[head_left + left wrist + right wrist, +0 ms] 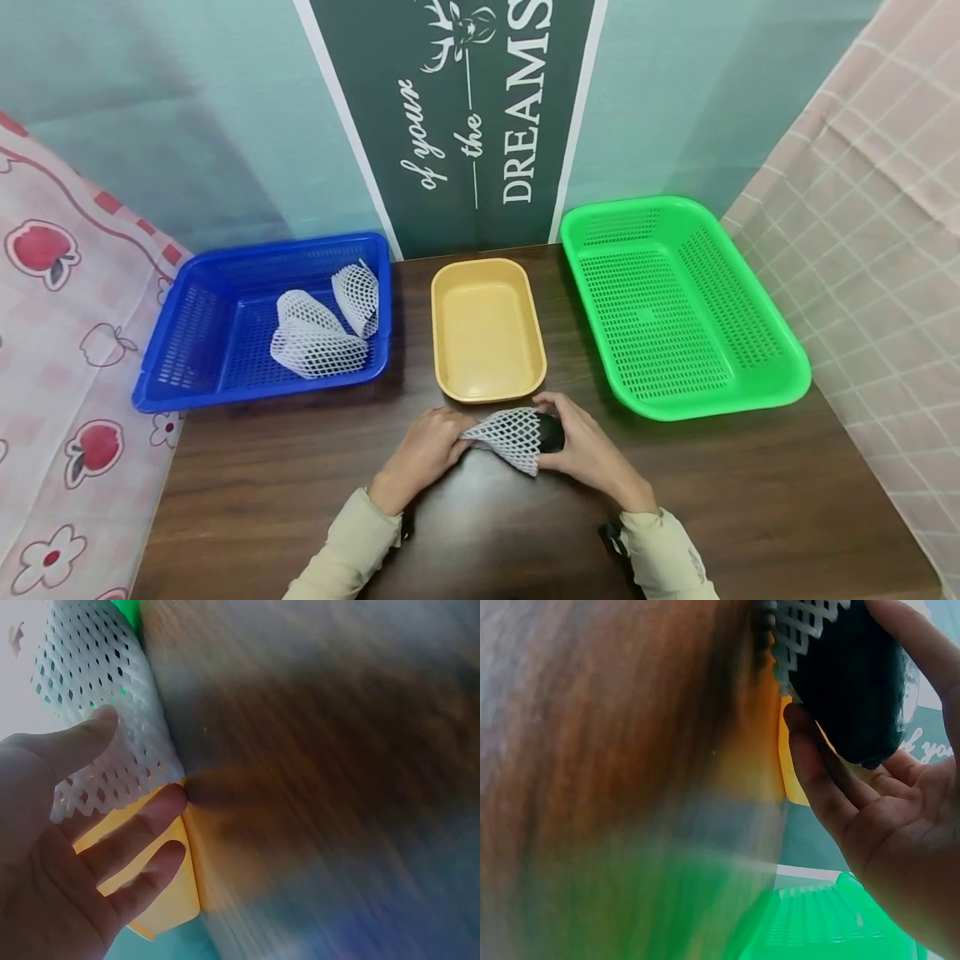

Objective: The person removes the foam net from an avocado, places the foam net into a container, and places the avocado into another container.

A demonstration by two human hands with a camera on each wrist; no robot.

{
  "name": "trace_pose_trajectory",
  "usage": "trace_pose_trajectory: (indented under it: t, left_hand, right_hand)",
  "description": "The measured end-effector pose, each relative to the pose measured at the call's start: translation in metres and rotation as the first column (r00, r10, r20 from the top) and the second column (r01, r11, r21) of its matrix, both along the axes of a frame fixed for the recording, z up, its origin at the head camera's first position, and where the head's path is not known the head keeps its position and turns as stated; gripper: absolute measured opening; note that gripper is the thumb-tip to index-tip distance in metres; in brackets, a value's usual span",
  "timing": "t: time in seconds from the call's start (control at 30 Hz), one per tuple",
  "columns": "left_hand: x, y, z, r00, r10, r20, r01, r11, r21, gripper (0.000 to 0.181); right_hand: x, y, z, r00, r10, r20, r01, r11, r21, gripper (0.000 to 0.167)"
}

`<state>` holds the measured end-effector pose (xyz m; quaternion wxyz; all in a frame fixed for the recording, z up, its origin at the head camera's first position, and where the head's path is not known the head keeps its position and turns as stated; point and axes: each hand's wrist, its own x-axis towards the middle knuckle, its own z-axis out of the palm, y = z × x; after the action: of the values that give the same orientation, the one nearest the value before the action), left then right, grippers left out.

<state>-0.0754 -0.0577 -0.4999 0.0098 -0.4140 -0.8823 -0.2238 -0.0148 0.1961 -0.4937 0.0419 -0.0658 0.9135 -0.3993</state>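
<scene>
A white foam net sleeve (510, 435) lies above the front of the wooden table, partly around a dark, avocado-like fruit (551, 433). My left hand (431, 450) pinches the sleeve's left end; in the left wrist view the thumb (94, 735) presses on the mesh while other fingers sit beneath it. From the right, my right hand (588, 446) grips the fruit's bare end between thumb and fingers. The right wrist view shows that smooth dark end (855, 690) sticking out of the mesh; the rest of the fruit is covered by the net.
A blue basket (255, 392) at the left holds several white foam nets (318, 346). Just beyond my hands stands a yellow tray (487, 333). To the right is a green basket (652, 325). Cloth hangs (637, 92) behind and at both sides of the table (480, 533).
</scene>
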Motion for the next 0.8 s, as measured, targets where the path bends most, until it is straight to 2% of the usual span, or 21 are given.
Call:
trace_pose_trajectory:
  t: [0.2,0.37,0.5,0.63,0.8]
  left_hand:
    - [-0.002,-0.005,0.0,1.0,-0.029,-0.004,0.029,1.0,0.007,0.012]
    - [-0.004,-0.013,0.004,0.999,-0.043,-0.009,0.044,0.998,0.035,0.002]
    - [-0.005,-0.019,0.013,0.997,-0.021,-0.078,0.027,0.996,0.082,0.017]
    - [-0.008,-0.025,0.025,0.985,0.006,-0.17,0.021,0.987,0.157,0.025]
    - [-0.014,-0.028,0.036,0.972,0.036,-0.233,0.021,0.971,0.238,0.025]
  right_hand:
    - [0.001,0.005,0.005,1.0,0.023,-0.017,-0.022,0.999,0.024,0.081]
    - [0.004,0.014,0.013,0.998,0.023,-0.058,-0.02,0.998,0.061,0.083]
    - [0.007,0.022,0.023,0.995,-0.005,-0.1,0.011,0.998,0.059,0.078]
    - [0.008,0.027,0.033,0.987,-0.073,-0.141,0.076,0.997,0.022,0.074]
    - [0.006,0.032,0.042,0.961,-0.181,-0.211,0.177,0.984,-0.036,0.074]
